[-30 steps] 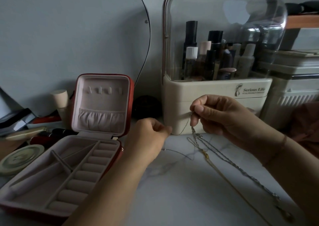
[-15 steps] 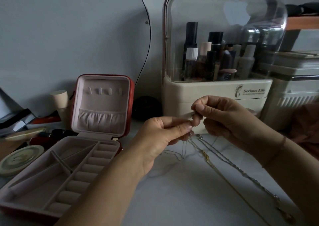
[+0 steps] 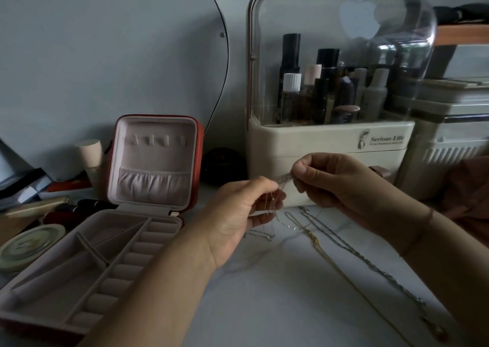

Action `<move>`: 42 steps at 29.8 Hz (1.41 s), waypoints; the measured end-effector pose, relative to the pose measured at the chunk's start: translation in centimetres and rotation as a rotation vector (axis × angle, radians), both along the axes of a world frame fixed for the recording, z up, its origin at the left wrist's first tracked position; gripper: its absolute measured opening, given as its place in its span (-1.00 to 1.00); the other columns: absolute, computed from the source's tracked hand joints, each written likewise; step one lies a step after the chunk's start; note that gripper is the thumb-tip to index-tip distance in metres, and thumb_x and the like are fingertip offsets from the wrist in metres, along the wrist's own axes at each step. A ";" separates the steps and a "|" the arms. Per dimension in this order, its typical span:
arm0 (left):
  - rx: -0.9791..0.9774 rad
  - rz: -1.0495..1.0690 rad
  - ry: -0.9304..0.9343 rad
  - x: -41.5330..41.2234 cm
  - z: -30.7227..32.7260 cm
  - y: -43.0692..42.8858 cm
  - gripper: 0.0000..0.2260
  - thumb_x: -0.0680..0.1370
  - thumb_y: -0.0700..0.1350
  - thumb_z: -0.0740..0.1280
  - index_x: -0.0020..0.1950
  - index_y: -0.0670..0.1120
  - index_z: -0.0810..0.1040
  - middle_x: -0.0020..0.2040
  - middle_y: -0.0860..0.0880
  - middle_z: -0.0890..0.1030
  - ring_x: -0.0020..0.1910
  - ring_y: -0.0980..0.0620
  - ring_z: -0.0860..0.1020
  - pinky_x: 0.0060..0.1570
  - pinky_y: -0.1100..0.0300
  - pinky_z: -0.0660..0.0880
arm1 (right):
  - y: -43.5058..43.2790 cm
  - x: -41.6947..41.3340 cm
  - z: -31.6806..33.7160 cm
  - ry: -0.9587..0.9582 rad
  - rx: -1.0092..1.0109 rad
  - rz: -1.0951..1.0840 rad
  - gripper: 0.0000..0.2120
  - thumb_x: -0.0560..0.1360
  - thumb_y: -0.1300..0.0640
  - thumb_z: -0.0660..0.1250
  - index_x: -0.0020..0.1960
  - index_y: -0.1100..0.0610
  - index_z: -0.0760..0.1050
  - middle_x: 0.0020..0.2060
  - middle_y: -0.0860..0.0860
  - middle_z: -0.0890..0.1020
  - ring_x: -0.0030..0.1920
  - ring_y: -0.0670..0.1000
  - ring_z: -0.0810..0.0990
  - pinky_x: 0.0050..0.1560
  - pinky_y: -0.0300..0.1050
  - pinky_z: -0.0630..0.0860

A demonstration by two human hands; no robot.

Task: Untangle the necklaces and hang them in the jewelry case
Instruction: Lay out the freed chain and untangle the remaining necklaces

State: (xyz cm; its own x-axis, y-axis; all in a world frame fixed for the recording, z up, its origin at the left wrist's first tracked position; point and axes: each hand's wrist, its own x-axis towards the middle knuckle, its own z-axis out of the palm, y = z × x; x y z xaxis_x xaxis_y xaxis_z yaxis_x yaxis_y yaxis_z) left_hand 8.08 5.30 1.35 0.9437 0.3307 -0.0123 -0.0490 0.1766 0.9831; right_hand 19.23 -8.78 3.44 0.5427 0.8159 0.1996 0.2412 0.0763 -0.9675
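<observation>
A thin silver necklace is stretched between my two hands above the marble tabletop. My left hand pinches one part of it, and loops hang below the fingers. My right hand pinches the other part, a few centimetres to the right. Two more chains lie on the table under my right forearm: a gold necklace and a silver necklace. The red jewelry case stands open at the left, its lid upright with a row of hooks and a pocket.
A cream cosmetics organizer with a clear dome stands right behind my hands. Lipsticks, a round tin and a cream bottle crowd the left edge. A white storage box sits at the right. A mirror leans behind the case.
My left hand moved right and up to meet my right hand, and now pinches the thin silver chain close to it. My right hand stayed nearly in place.
</observation>
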 end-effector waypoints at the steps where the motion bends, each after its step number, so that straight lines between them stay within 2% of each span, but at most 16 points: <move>1: -0.009 -0.023 0.009 0.0 0.0 0.0 -0.86 0.52 -0.14 0.29 -0.18 -0.12 0.60 -0.19 -0.05 0.65 -0.15 0.09 0.60 -0.07 0.17 0.49 | 0.0 -0.2 0.1 0.007 0.002 0.006 -0.82 0.44 0.10 0.29 -0.14 0.24 0.50 -0.38 0.00 0.58 -0.46 -0.06 0.28 -0.48 -0.30 0.22; 4: -0.015 -0.030 0.024 0.1 -0.2 0.1 -0.86 0.52 -0.12 0.29 -0.17 -0.11 0.61 -0.15 -0.06 0.66 -0.09 0.06 0.60 -0.06 0.16 0.50 | 0.0 -0.3 0.2 0.074 0.010 0.015 -0.79 0.48 0.11 0.23 -0.10 0.28 0.45 -0.30 0.02 0.67 -0.52 -0.10 0.31 -0.50 -0.32 0.27; 7: -0.054 0.006 0.021 0.2 -0.4 0.4 -0.87 0.51 -0.13 0.30 -0.17 -0.12 0.60 -0.16 -0.07 0.65 -0.10 0.05 0.59 -0.07 0.15 0.49 | -0.1 0.0 0.3 0.146 0.030 0.044 -0.81 0.51 0.10 0.19 -0.10 0.25 0.39 -0.14 0.16 0.69 -0.56 -0.09 0.28 -0.53 -0.31 0.24; 11: -0.136 0.026 0.009 0.3 0.0 0.5 -0.91 0.52 -0.14 0.28 -0.10 -0.11 0.56 -0.22 -0.03 0.64 -0.24 0.11 0.58 -0.17 0.20 0.47 | -0.1 0.2 0.2 0.158 0.039 0.040 -0.81 0.50 0.08 0.19 -0.09 0.23 0.39 -0.24 0.17 0.65 -0.56 -0.08 0.29 -0.53 -0.29 0.23; 14: -0.166 0.017 0.013 0.3 0.3 0.5 -0.90 0.51 -0.14 0.26 -0.17 -0.09 0.55 -0.26 -0.01 0.63 -0.28 0.12 0.57 -0.16 0.20 0.46 | 0.1 0.3 0.0 0.141 0.055 0.014 -0.76 0.48 0.08 0.20 -0.07 0.28 0.41 -0.17 0.17 0.66 -0.54 -0.08 0.30 -0.52 -0.30 0.26; 17: -0.148 -0.004 0.036 0.3 0.0 0.6 -0.91 0.50 -0.13 0.29 -0.16 -0.09 0.57 -0.25 0.00 0.63 -0.27 0.13 0.58 -0.17 0.21 0.46 | 0.2 0.2 -0.1 0.190 0.098 0.013 -0.76 0.48 0.09 0.20 -0.12 0.29 0.44 -0.10 0.32 0.54 -0.55 -0.09 0.29 -0.53 -0.29 0.28; 20: -0.116 0.019 0.034 0.3 -0.2 0.7 -0.92 0.49 -0.13 0.33 -0.15 -0.08 0.60 -0.25 0.01 0.64 -0.21 0.12 0.59 -0.18 0.21 0.46 | 0.1 0.0 0.2 0.216 0.107 0.050 -0.79 0.49 0.08 0.17 -0.15 0.24 0.39 -0.08 0.31 0.63 -0.57 -0.08 0.28 -0.53 -0.29 0.28; 23: -0.113 0.022 0.026 0.3 -0.2 0.7 -0.92 0.51 -0.13 0.32 -0.11 -0.09 0.59 -0.25 0.02 0.64 -0.23 0.14 0.59 -0.17 0.21 0.45 | 0.1 0.0 0.2 0.248 0.097 0.070 -0.81 0.50 0.07 0.16 -0.10 0.22 0.34 -0.20 0.23 0.65 -0.57 -0.07 0.28 -0.54 -0.29 0.28; 27: -0.170 0.040 0.006 0.4 -0.1 0.6 -0.92 0.52 -0.16 0.31 -0.12 -0.14 0.58 -0.26 -0.03 0.65 -0.27 0.09 0.61 -0.20 0.21 0.49 | 0.0 0.0 0.2 0.227 0.080 0.059 -0.82 0.50 0.08 0.18 -0.11 0.22 0.36 -0.47 0.12 0.49 -0.59 -0.07 0.24 -0.55 -0.28 0.17; 31: -0.195 0.075 -0.036 0.3 0.1 0.3 -0.90 0.54 -0.19 0.29 -0.16 -0.16 0.54 -0.37 -0.03 0.60 -0.40 0.07 0.59 -0.24 0.18 0.52 | 0.0 0.1 0.1 0.134 0.053 0.012 -0.81 0.52 0.09 0.20 -0.13 0.23 0.42 -0.53 0.09 0.44 -0.58 -0.08 0.18 -0.57 -0.30 0.12; 35: -0.002 0.170 -0.022 0.1 0.0 0.6 -0.91 0.50 -0.15 0.36 -0.18 -0.14 0.56 -0.45 0.03 0.50 -0.52 0.14 0.40 -0.38 0.25 0.50 | 0.0 0.2 0.2 0.051 0.095 -0.039 -0.79 0.50 0.08 0.23 -0.12 0.25 0.46 -0.44 0.11 0.54 -0.56 -0.09 0.22 -0.57 -0.32 0.17; 38: 0.218 0.259 0.020 0.1 -0.2 1.2 -0.87 0.45 -0.05 0.43 -0.25 -0.07 0.60 -0.47 0.07 0.45 -0.54 0.17 0.34 -0.37 0.27 0.42 | -0.1 0.3 0.3 -0.039 0.121 -0.106 -0.79 0.47 0.08 0.26 -0.12 0.24 0.50 -0.32 0.14 0.60 -0.52 -0.09 0.28 -0.53 -0.30 0.22; 42: 0.381 0.345 0.058 0.1 -0.7 1.5 -0.78 0.42 0.04 0.45 -0.26 -0.11 0.62 -0.54 0.13 0.42 -0.55 0.16 0.32 -0.38 0.25 0.30 | -0.3 0.1 0.5 -0.128 0.139 -0.174 -0.76 0.44 0.09 0.28 -0.08 0.28 0.51 -0.42 0.12 0.50 -0.50 -0.12 0.44 -0.47 -0.33 0.39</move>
State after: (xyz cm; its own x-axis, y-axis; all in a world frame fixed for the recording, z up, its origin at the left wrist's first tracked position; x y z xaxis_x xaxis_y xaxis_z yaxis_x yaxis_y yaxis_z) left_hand 8.21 6.82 0.68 0.7799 0.6142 0.1201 0.0156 -0.2109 0.9774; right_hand 19.29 -9.06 3.95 0.6359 0.6720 0.3794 0.3821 0.1530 -0.9114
